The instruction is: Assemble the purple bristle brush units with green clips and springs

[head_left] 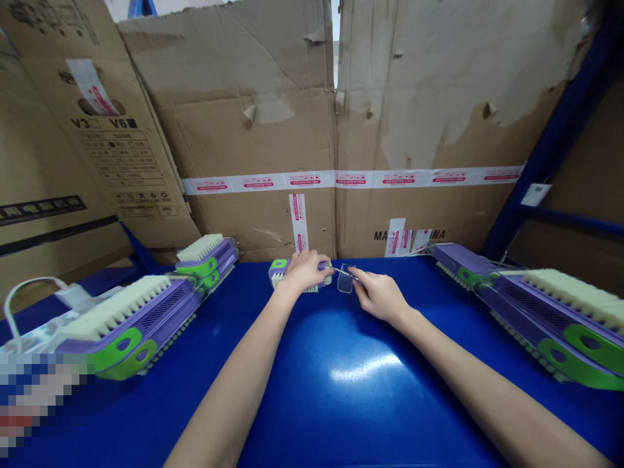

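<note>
In the head view, the clear tray [344, 284] sits on the blue worktop [312, 396]. Just left of the tray lies a purple-and-green brush [279, 268], its long axis running roughly crosswise, its bristles turned down and toward the person. The left grip [307, 270] is closed over the middle of this brush and so is the nearer hand. The right grip [381, 294], just right of the tray, pinches a thin metal tool [344, 272]. The tool slants leftward across the tray, its tip at the brush's right end; whether the two touch I cannot tell. Well left of the tray stand more purple-and-green brushes [163, 315], with others [541, 309] well to its right. Behind the tray rise cardboard sheets [253, 130].
</note>
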`<state>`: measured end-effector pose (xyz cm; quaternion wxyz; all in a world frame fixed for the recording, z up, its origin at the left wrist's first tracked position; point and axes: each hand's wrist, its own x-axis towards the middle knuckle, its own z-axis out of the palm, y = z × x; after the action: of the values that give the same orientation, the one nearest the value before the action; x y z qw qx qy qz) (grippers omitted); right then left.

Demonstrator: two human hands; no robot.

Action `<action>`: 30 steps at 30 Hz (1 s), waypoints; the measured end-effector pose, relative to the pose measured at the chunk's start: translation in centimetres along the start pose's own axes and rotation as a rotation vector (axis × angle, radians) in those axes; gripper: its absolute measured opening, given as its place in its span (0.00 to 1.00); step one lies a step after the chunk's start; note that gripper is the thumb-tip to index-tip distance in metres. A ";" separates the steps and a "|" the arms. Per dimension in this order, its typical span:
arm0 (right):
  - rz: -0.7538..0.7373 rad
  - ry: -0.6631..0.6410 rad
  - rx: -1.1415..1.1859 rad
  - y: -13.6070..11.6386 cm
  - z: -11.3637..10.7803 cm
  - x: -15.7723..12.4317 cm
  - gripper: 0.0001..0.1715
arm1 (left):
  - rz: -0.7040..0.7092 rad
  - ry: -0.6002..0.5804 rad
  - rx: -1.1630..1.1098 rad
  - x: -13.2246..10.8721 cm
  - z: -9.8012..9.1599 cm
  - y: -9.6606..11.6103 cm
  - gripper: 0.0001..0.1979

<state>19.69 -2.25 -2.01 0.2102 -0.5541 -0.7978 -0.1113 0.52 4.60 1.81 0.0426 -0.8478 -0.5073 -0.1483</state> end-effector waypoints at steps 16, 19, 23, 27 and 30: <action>0.083 -0.184 -0.042 -0.1 0.2 0.0 0.31 | -0.025 -0.061 -0.044 0.1 -0.4 0.2 0.16; 0.062 -0.220 -0.043 -0.1 0.3 0.0 0.31 | -0.041 -0.042 -0.030 0.0 -0.4 0.4 0.19; 0.032 -0.162 -0.047 0.5 0.4 0.1 0.30 | -0.036 -0.022 -0.019 -0.1 -0.2 0.4 0.19; 0.112 -0.087 -0.085 1.4 0.2 0.3 0.30 | -0.048 0.014 0.006 -0.2 0.0 0.4 0.20; 0.270 -0.096 -0.132 1.9 0.3 0.4 0.32 | -0.034 0.035 0.033 -0.3 0.1 0.5 0.20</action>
<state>21.31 -1.08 -2.17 0.1479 -0.6737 -0.7160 -0.1078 0.86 4.10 1.69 0.0628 -0.8355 -0.5232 -0.1555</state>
